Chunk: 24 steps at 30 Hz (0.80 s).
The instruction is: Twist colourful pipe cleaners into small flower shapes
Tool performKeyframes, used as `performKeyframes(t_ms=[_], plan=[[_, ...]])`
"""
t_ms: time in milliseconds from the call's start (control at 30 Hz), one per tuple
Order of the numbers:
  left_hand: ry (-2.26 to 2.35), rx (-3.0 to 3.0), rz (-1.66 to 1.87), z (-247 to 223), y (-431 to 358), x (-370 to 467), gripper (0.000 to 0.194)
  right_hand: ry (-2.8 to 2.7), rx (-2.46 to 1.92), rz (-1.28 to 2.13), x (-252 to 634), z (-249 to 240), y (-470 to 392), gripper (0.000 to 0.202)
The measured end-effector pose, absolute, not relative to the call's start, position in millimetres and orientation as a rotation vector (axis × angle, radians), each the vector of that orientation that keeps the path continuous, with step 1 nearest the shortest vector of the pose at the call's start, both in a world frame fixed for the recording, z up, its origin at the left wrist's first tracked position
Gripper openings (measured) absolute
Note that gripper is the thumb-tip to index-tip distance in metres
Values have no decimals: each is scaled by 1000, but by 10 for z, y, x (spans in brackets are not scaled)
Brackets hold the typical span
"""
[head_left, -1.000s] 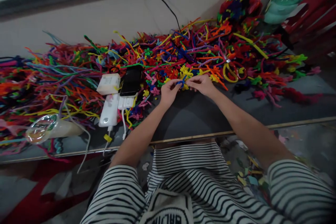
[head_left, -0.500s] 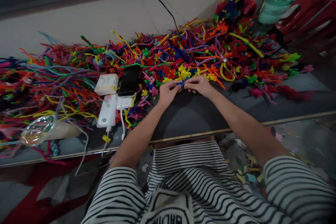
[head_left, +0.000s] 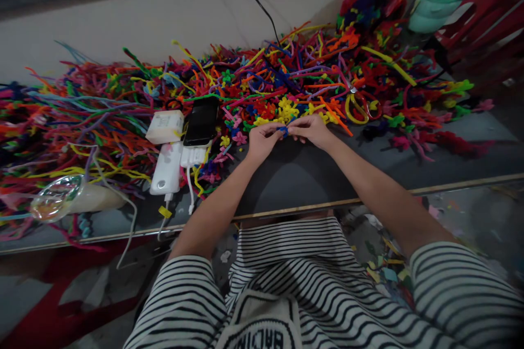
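Observation:
A small blue fuzzy piece (head_left: 284, 131) is pinched between my two hands, just above the dark table (head_left: 303, 180). My left hand (head_left: 263, 140) has its fingertips closed on the left side of the piece. From the right, my right hand (head_left: 313, 130) grips it with thumb and forefinger. Yellow fuzzy flowers (head_left: 286, 110) lie right behind my fingers. The blue piece is mostly covered by the fingertips, so its full shape is hidden.
A heap of coloured fuzzy stems (head_left: 118, 98) runs along the wall. Scissors (head_left: 357, 109) lie to the right. Left of my hands are a black phone (head_left: 201, 121), a white box (head_left: 164, 126), a power bank (head_left: 166, 169) with a cable, and a tipped plastic cup (head_left: 77, 196).
The view has shifted slightly. My fingers have moved a little around the blue piece, which now looks more compact and shows less between them.

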<state>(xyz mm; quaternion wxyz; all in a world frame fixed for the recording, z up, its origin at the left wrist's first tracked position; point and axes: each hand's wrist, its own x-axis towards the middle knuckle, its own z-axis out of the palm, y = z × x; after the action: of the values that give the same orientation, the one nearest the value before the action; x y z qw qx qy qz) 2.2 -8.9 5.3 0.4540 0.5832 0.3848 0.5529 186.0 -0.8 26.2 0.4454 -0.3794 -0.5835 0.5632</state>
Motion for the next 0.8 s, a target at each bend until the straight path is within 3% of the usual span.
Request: performKeyframes(t_ms=[233, 500, 800], plan=[[970, 1404, 1321, 64, -144, 52, 34, -1503, -919, 1357, 1823, 236, -15, 49], [1008, 1301, 1301, 31, -113, 54, 33, -1558, -936, 1216, 1791, 203, -23, 49], [990, 1275, 1306, 31, -54, 47, 22, -1713, -940, 831, 1865, 204, -35, 30]])
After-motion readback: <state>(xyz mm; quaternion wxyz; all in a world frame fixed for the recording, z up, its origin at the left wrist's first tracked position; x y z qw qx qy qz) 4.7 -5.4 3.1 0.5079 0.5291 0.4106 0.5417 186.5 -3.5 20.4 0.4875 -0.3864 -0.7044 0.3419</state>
